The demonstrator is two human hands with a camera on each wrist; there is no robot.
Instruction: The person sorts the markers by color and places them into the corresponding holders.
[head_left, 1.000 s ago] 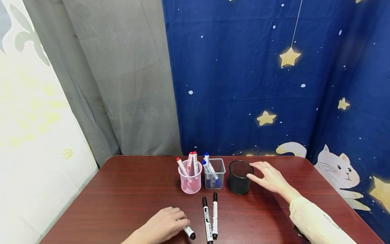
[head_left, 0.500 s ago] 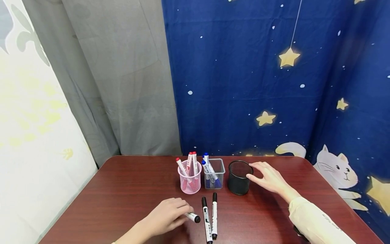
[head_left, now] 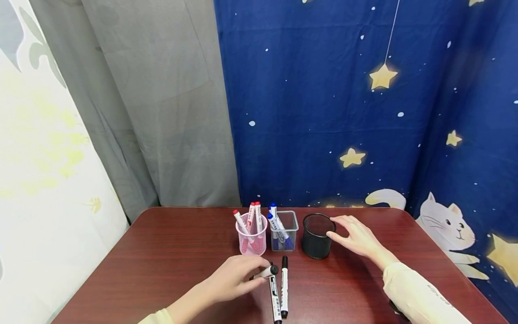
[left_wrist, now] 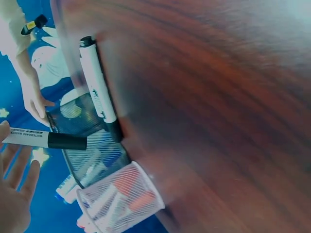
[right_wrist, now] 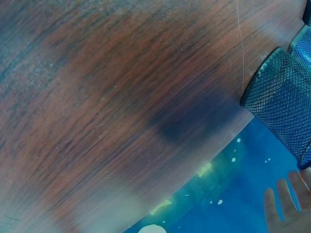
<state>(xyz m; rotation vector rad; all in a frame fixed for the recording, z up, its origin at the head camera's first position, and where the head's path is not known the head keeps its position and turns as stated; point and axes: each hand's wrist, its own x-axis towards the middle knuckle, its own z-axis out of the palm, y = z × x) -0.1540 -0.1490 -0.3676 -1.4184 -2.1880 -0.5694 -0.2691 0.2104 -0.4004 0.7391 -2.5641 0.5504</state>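
My left hand (head_left: pixel 230 280) pinches a black-capped whiteboard marker (left_wrist: pixel 30 138) between thumb and fingers, lifted above the table. Below it, two more black-capped markers lie on the wood: one marker (head_left: pixel 275 298) partly covered by the held one, another marker (head_left: pixel 285 290) to its right. My right hand (head_left: pixel 358 236) is at the right side of a round black mesh pen holder (head_left: pixel 317 246), fingertips at its rim. In the right wrist view, the fingers (right_wrist: pixel 286 196) look straight and spread beside the holder's rim. No marker shows inside that holder.
A pink mesh pen holder (head_left: pixel 253 243) with several red-capped markers (head_left: pixel 251 218) stands left. Between it and the black one is a square grey mesh holder (head_left: pixel 292 231) with blue-capped markers (head_left: pixel 277 225). Curtains hang behind the brown table (head_left: pixel 174 245).
My left hand has lifted the marker and carried it to the right and farther forward, over the lying markers. My right hand stays at the black holder.
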